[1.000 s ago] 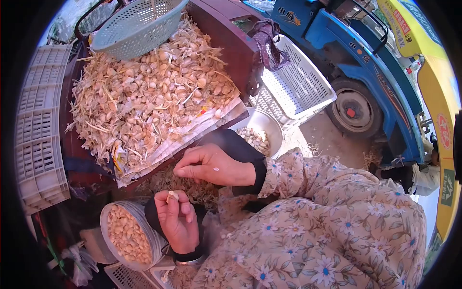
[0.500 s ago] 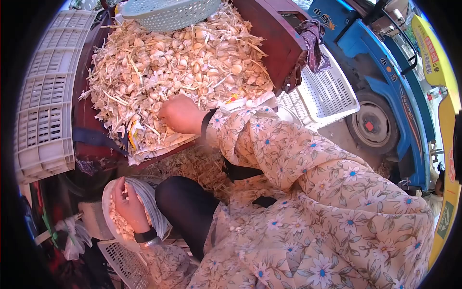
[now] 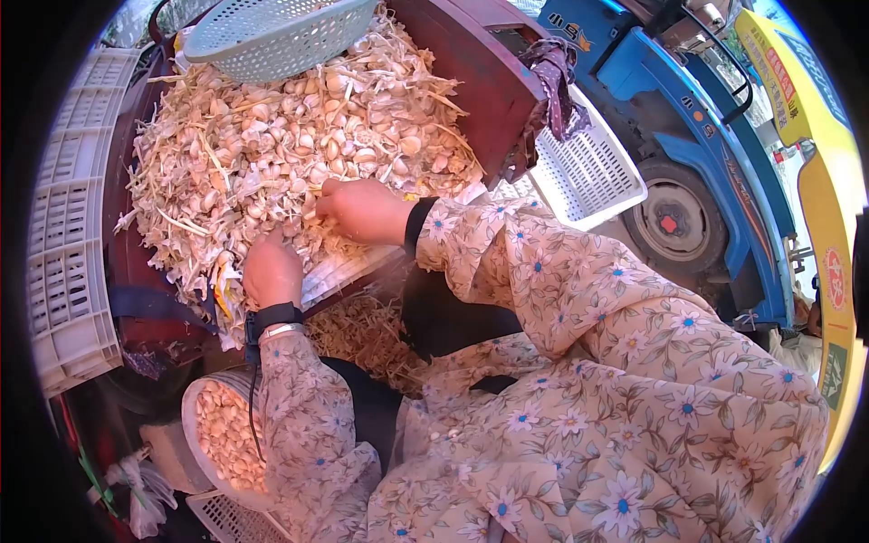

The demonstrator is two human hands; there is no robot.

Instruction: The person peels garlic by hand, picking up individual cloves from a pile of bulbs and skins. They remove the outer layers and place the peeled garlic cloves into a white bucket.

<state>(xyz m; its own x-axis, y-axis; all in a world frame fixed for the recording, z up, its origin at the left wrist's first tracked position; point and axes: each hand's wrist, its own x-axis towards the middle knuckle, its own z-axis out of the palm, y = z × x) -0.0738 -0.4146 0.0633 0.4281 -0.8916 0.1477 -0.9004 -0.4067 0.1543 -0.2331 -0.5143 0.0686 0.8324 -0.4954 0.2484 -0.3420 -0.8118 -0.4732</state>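
A heap of garlic cloves, mixed with papery skins and dry stalks, covers the dark red surface in front of me. My right hand is at the heap's near edge, its fingers curled in a pinch; whatever they hold is too small to make out. Just to its left, my left hand reaches in at the same edge, fingers bent and partly hidden by the back of the hand. Below my left forearm stands a white bucket holding peeled garlic cloves.
A pale green plastic basket rests on the far side of the heap. White crates are stacked at the left, and another white crate stands at the right. A blue vehicle is beyond it. Skins and stalks lie below the edge.
My left hand has left the bucket of cloves and moved up to the heap, beside my right hand. The right hand remains at the heap's near edge. The view has shifted slightly.
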